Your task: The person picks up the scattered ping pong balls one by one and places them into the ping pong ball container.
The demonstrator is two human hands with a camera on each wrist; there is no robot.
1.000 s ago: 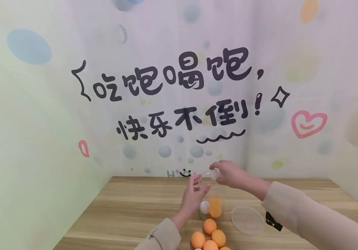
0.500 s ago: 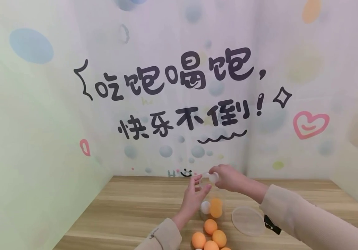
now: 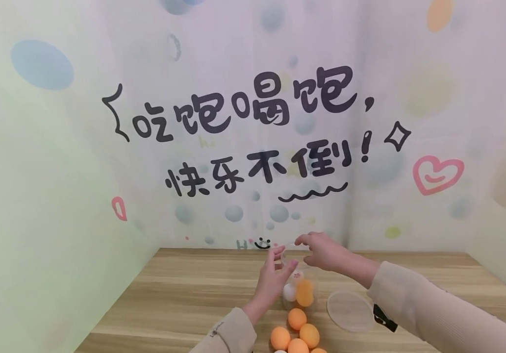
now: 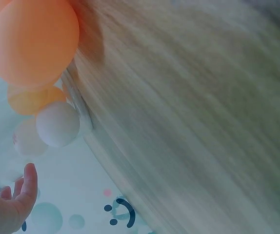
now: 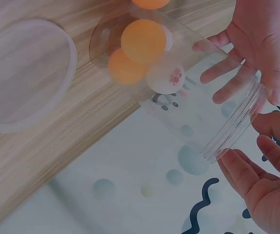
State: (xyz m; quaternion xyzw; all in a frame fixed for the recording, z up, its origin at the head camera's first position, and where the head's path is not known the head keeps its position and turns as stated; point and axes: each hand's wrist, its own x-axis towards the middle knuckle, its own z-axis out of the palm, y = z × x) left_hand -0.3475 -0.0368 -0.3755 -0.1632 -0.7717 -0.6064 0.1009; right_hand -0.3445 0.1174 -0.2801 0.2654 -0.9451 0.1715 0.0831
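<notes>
A clear plastic jar (image 5: 232, 122) with a threaded rim stands upright on the table. My left hand (image 3: 274, 279) holds it near the mouth, thumb on one side and fingers round the other. My right hand (image 3: 328, 252) is at the opposite side of the mouth, its fingers loosely bent with no ball in them. Inside the jar, a white table tennis ball (image 5: 166, 77) with red print lies or drops above the orange balls (image 5: 143, 41) and another white ball (image 4: 58, 124). Whether the printed ball has settled, I cannot tell.
Several loose orange balls (image 3: 297, 318) lie in front of the jar, with part of a white one at the bottom edge. A clear round lid (image 3: 350, 311) lies flat to the jar's right. A printed curtain (image 3: 217, 211) hangs behind the wooden table (image 3: 191, 284).
My right hand has let go of the white ball at the jar's mouth, and the ball has dropped inside. The left hand has stayed on the jar.
</notes>
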